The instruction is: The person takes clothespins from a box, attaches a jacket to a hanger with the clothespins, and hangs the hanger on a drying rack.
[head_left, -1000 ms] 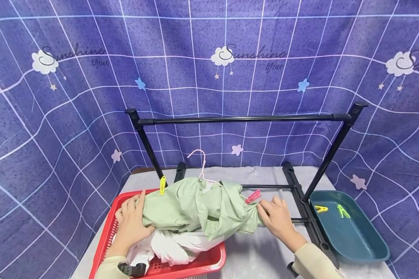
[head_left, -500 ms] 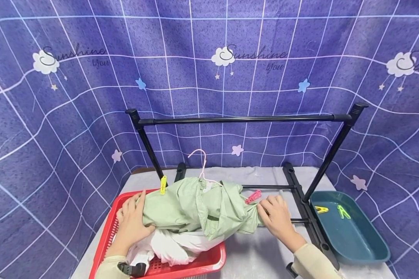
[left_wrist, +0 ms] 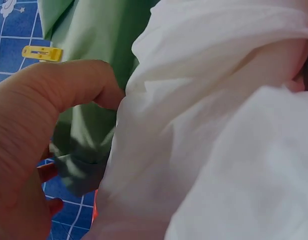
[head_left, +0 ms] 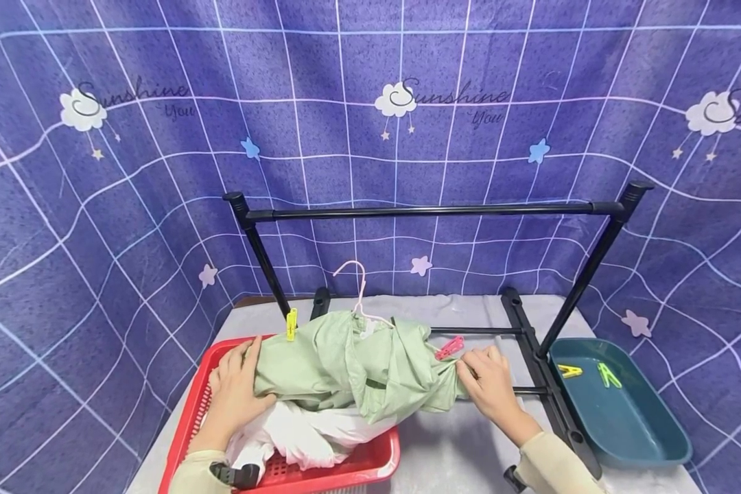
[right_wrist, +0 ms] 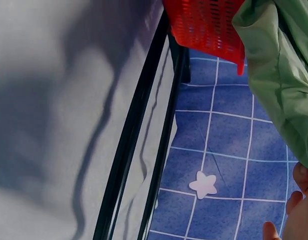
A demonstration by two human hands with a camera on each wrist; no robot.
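Observation:
A light green shirt (head_left: 321, 363) hangs from a pink hanger (head_left: 361, 288), its sides spread between both hands over the red basket. My left hand (head_left: 231, 391) grips its left end, with the thumb bent along the lower side in the left wrist view. My right hand (head_left: 492, 387) pinches the right end; in the right wrist view only some fingers (right_wrist: 299, 200) show at the edge. A yellow clothespin (head_left: 291, 324) stands on the shirt's upper left edge, and a pink clothespin (head_left: 449, 348) is clipped near the right hand.
The red basket (head_left: 182, 439) holds white cloth (head_left: 309, 439) under the shirt. Behind it stands a black clothes rack (head_left: 432, 211) with a high bar and low rails. A teal tub (head_left: 639, 425) at the right contains a yellow clothespin (head_left: 570, 371) and a green clothespin (head_left: 608, 375).
The shirt, hanger and yellow clothespin have risen very slightly. Both hands keep their hold, and little else differs.

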